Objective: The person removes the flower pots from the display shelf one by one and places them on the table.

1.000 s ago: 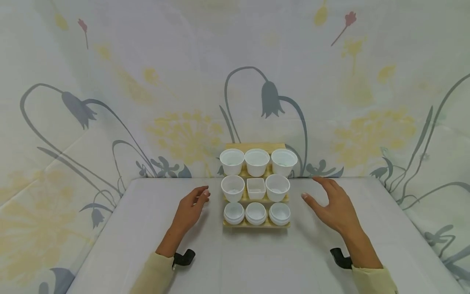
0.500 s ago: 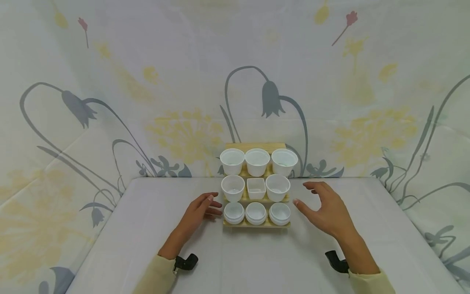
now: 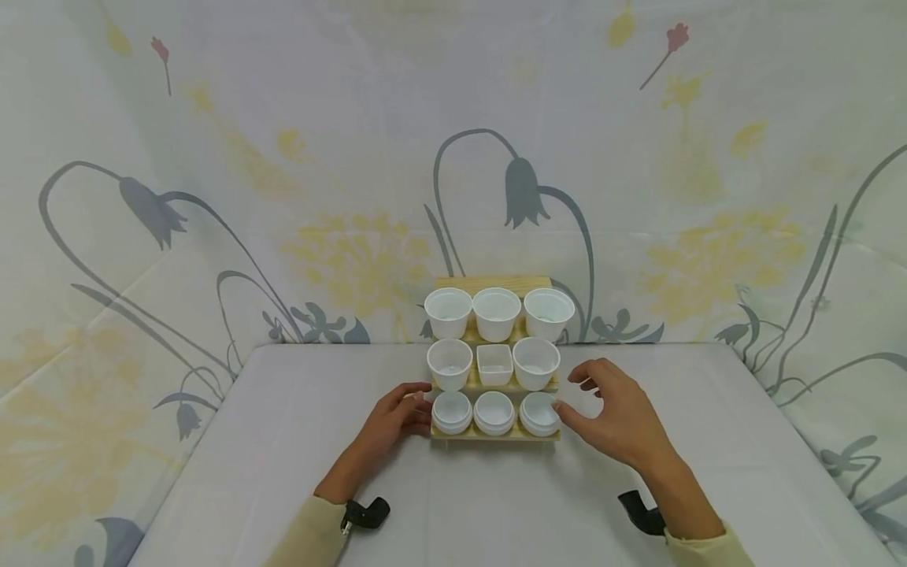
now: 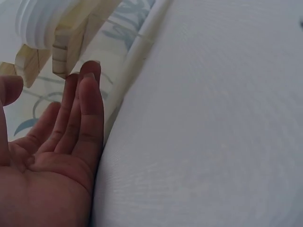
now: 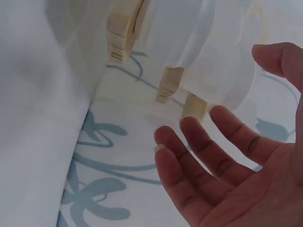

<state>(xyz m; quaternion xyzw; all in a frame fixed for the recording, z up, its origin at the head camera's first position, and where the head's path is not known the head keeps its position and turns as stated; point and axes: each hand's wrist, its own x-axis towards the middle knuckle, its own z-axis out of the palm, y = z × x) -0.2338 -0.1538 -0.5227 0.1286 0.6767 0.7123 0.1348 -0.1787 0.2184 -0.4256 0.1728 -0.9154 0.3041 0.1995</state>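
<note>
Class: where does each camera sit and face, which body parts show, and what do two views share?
Head: on the head, facing forward-down at a pale wooden tiered rack with white round plastic cups; left hand, right hand, forearms show.
Left wrist: worn there, facing the rack; left hand shows.
Right wrist: worn there, facing the rack; right hand shows.
Wrist views share rack and white floral backdrop.

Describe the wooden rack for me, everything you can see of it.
The rack looks like pale, grained wood, with three levels of boards rising in steps toward the patterned backdrop. It stands on the white table, each level carrying three whitish cups. The left hand is at its left side and the right hand near its right; whether either touches it I can't tell.
</note>
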